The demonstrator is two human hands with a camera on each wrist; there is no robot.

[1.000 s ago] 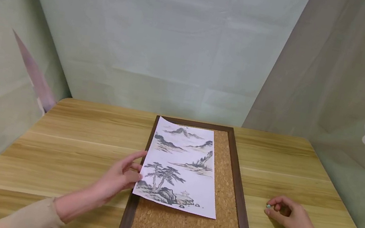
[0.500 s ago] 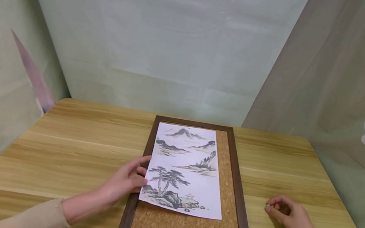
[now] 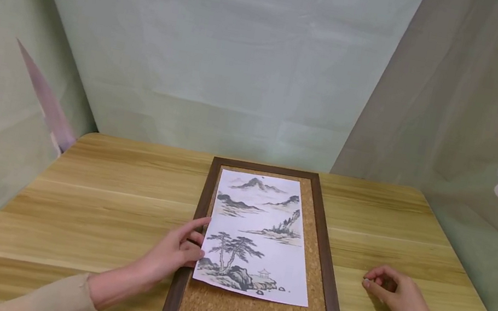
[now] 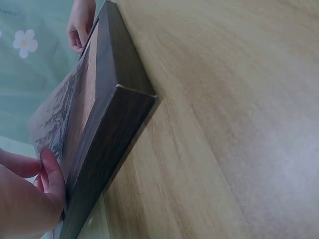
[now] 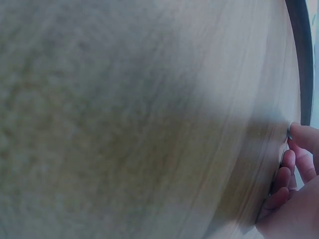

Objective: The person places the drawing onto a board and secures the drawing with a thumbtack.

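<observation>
thin, floppy print [image 3: 259, 235] on the corkboard [image 3: 316, 278], best nudged by its left edge, where left hand [image 3: 175, 255] pinches it; right hand [image 3: 396, 298] curled around a tiny pin, right of the corkboard.

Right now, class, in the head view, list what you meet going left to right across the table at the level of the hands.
Left hand → frame's left rail → landscape print → bare cork → frame's right rail → right hand.
</observation>
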